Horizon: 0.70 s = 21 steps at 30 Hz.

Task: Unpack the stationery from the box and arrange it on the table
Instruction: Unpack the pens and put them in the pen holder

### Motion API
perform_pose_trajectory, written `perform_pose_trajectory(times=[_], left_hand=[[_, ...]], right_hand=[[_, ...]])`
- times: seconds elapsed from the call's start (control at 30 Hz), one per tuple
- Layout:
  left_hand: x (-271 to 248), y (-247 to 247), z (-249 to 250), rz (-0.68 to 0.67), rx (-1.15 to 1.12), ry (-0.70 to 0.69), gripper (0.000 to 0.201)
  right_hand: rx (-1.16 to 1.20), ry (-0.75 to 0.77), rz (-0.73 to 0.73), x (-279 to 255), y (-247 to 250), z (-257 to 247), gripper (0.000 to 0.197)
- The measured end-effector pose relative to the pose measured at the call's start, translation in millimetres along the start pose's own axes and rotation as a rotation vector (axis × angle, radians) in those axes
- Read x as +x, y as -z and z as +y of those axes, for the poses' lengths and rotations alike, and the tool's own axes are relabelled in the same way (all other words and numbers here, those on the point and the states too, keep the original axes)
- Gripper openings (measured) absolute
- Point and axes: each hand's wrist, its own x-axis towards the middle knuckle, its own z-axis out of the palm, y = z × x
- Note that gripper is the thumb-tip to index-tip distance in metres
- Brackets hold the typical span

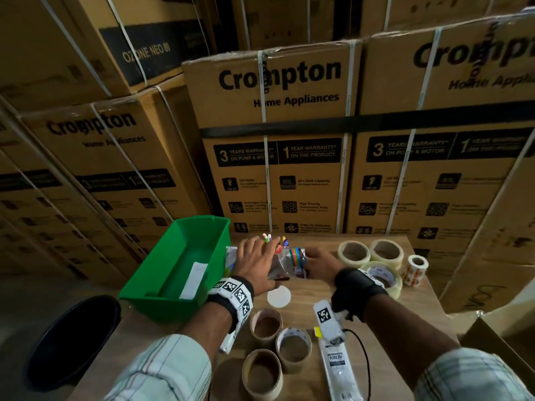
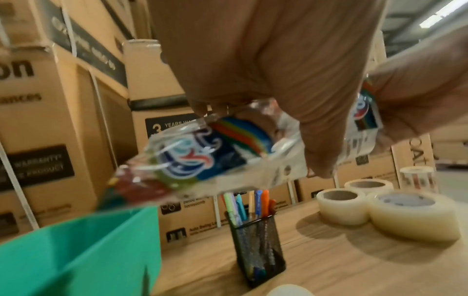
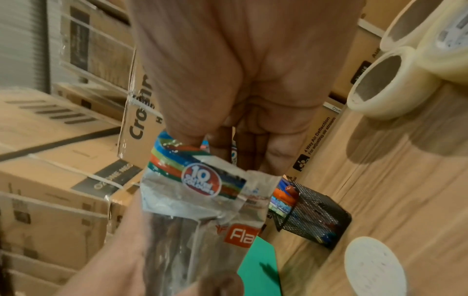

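Above the wooden table (image 1: 304,319), just right of the green plastic box (image 1: 144,296), both hands hold a clear plastic packet of glitter pens (image 1: 291,260) with a rainbow print. My left hand (image 1: 254,261) grips the packet (image 2: 202,152) from above, fingers curled over it. My right hand (image 1: 318,263) pinches the printed end of the packet (image 3: 202,180) between thumb and fingers (image 3: 253,144). I cannot tell whether this is one packet or two. A white slip (image 1: 194,280) lies on the box floor. A black mesh pen holder (image 2: 255,246) with coloured pens stands behind the hands.
Three clear tape rolls (image 1: 354,251) and a small sticker roll (image 1: 417,269) sit at the back right. Three brown-cored rolls (image 1: 266,324), a white disc (image 1: 278,296) and a long white packet (image 1: 337,357) lie near the front. Stacked cartons (image 1: 278,140) wall the far side. A dark bin (image 1: 72,342) stands on the floor at the left.
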Motion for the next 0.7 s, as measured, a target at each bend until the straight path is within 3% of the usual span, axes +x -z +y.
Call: perform_pose_trajectory(times=[0.23,0.37,0.5,0.7], left_hand=[[-1.5,17.0,26.0,-0.028,0.16,0.0,0.087],[-9.2,15.2,39.3,-0.07,0.23,0.0,0.086],[-16.8,17.0,39.5,-0.075,0.254,-0.001,0.085],[-17.9,22.1,29.4,-0.077,0.218,0.038,0.086]], right_hand=[[0.228,-0.034,-0.025,-1.5,-0.7,29.1,0.019],[0.324,-0.056,-0.088,-11.4,-8.8,40.6,0.025],[0.453,-0.125,-0.05,-1.7,-20.2,55.2,0.027],[0.356,-0.172,-0.052,5.0,-26.4,49.5,0.028]])
